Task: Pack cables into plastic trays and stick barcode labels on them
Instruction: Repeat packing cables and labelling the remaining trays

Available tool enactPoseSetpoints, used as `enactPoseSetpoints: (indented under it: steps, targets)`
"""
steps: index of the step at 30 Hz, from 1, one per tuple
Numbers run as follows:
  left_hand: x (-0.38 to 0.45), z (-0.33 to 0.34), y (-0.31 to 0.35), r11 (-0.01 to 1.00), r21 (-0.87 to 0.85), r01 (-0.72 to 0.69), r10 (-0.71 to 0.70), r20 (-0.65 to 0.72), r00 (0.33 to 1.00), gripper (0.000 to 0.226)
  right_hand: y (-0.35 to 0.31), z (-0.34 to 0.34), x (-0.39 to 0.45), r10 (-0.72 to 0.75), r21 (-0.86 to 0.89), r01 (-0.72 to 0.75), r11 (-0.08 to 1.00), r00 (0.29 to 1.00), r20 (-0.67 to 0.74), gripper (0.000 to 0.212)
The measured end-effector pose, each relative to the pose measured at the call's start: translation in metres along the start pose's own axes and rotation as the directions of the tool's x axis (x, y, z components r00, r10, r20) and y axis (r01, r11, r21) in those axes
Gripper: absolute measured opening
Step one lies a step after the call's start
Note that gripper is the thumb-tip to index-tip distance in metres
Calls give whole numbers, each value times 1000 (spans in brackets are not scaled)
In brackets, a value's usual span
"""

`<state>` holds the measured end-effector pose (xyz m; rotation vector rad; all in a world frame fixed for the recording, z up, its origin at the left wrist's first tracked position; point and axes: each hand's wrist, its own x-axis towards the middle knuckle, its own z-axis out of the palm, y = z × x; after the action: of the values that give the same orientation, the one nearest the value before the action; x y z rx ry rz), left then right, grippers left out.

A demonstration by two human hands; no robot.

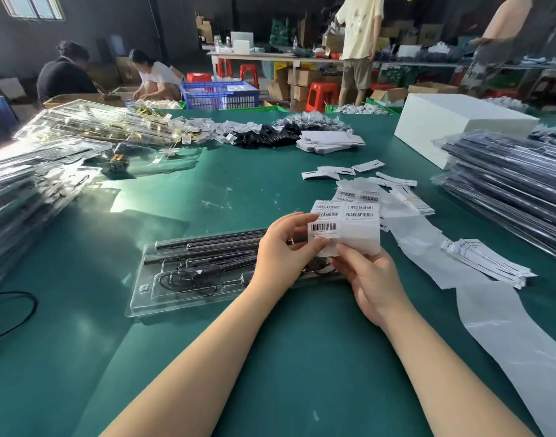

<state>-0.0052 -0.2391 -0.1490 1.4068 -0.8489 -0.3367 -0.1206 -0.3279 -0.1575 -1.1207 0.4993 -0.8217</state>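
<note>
Right end of the clear tray was hidden behind both hands; the cables in it were only partly readable through glare. Left hand pinched a barcode label at its edge, right hand gripped the label sheet from below, just above the tray. Backing strip ran off frame right. Tray stacks flanked the green surface.

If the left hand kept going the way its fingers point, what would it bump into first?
Probably the barcode label sheet. The left hand points right and already pinches its near edge, with the right hand just below. Depth is hard to judge.
</note>
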Motion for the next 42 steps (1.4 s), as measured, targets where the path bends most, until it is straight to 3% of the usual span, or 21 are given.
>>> enactPoseSetpoints:
  steps: [5, 9, 11, 13, 15, 19, 24, 27, 32, 34, 36, 37, 42]
  targets:
    - [4, -10, 4, 956, -256, 141, -110, 132, 985, 35, -1, 2, -3, -33, 30, 32, 999, 999, 40, 19]
    - [5, -9, 4, 928, -324, 184, -138, 161, 977, 27, -1, 1, -4, -60, 39, 56, 998, 993, 99, 23]
    - [4, -7, 2, 974, -195, 114, -92, 121, 988, 26, 1, 0, -3, -75, 0, 75, 997, 994, 82, 22]
    - [3, -3, -2, 998, 55, -6, 3, 51, 999, 26, 4, 0, -4, -124, -118, 126, 985, 992, 27, 16]
    - [1, 1, -2, 988, 141, -57, 51, 45, 998, 22, 6, 0, -5, -207, -273, 204, 940, 978, 19, 17]
    - [-1, 1, -2, 977, 190, -96, 81, 85, 993, 13, 8, 0, -7, -267, -484, 261, 835, 962, 57, 19]
    - [-3, 1, 0, 984, 170, -56, 35, 119, 992, 8, 8, -2, -6, -224, -460, 217, 861, 974, 39, 13]
    - [-2, -1, 2, 988, 153, -18, 1, 113, 994, 8, 8, -2, -7, -221, -452, 232, 861, 972, 78, 21]
    - [3, -2, 2, 994, 81, 70, -67, -43, 997, 13, 5, -4, -3, -143, -350, 129, 928, 990, -14, 13]
    - [3, -3, 3, 996, 74, 52, -51, -5, 999, 11, 1, -9, -1, -126, -397, 111, 911, 992, -12, 8]
    - [1, -1, 0, 986, 168, -11, -5, 92, 996, 2, -2, -10, -2, -109, -431, 114, 895, 993, 36, 11]
    - [0, 0, -2, 972, 231, -46, 19, 121, 992, 7, -2, -10, -4, -112, -438, 127, 890, 992, 59, 16]
    - [1, -1, -5, 971, 229, -68, 43, 116, 992, 8, -2, -6, -7, -154, -491, 194, 850, 981, 120, 27]
